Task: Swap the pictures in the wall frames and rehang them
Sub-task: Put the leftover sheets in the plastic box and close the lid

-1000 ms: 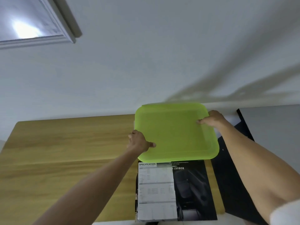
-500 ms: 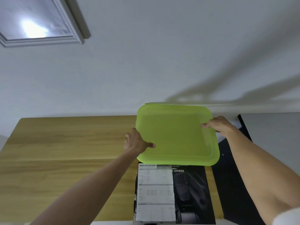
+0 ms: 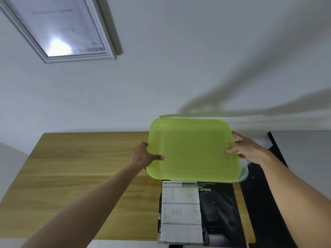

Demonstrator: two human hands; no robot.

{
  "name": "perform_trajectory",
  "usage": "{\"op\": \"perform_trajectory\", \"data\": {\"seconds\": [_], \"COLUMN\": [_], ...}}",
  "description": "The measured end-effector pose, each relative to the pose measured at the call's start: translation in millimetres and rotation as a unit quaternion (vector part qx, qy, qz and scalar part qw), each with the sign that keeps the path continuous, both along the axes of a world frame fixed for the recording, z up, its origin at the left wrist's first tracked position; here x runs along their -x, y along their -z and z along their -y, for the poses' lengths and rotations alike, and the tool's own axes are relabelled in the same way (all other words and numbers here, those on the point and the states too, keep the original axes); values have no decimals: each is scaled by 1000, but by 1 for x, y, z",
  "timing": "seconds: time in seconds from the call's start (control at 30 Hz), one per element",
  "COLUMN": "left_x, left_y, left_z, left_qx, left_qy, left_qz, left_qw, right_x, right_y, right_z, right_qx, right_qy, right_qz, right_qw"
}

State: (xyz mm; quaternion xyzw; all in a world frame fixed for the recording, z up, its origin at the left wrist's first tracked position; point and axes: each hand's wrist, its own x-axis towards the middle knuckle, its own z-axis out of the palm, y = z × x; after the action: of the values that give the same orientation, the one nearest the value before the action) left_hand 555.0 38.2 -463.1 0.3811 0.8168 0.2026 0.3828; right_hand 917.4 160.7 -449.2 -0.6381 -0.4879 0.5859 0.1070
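A lime-green plastic lid (image 3: 193, 149) is held above the right end of the wooden table (image 3: 80, 167). My left hand (image 3: 143, 155) grips its left edge, thumb on top. My right hand (image 3: 248, 149) grips its right edge, thumb on top. A clear container rim (image 3: 244, 173) peeks out beneath the lid's right corner. A white-framed picture (image 3: 60, 27) hangs on the wall at the upper left, its glass glaring. Below the lid lie a white specification sheet (image 3: 180, 212) and a dark printed picture (image 3: 220, 212) on the table.
The white wall (image 3: 179, 68) rises behind the table. A dark surface (image 3: 265, 203) and a grey panel (image 3: 304, 158) stand to the right of the table. Bare wood stretches across the table's left and middle.
The lid has risen and tilted slightly, exposing a clear container rim under its right corner. The view has tipped up, bringing more of the wall frame into sight.
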Motion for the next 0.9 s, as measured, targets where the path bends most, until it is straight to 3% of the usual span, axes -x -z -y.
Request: {"op": "perform_trajectory", "data": {"seconds": [0.17, 0.33, 0.4, 0.53, 0.9], "left_x": [46, 97, 123, 171, 278], "left_y": [0, 0, 2, -1, 8], "left_z": [28, 62, 76, 99, 113], "left_qx": [-38, -45, -40, -30, 14], "left_qy": [-26, -51, -68, -82, -96], "left_qz": [11, 7, 6, 0, 4], "left_qw": [999, 998, 997, 996, 995], "right_x": [45, 96, 116, 157, 291], "right_y": [-4, 4, 5, 23, 32], "right_z": [41, 64, 69, 72, 110], "right_qx": [-85, -64, -39, -26, -93], "right_qy": [83, 14, -55, -99, -87], "right_qz": [-56, -78, -61, -31, 90], "right_qw": [991, 995, 996, 994, 988]}}
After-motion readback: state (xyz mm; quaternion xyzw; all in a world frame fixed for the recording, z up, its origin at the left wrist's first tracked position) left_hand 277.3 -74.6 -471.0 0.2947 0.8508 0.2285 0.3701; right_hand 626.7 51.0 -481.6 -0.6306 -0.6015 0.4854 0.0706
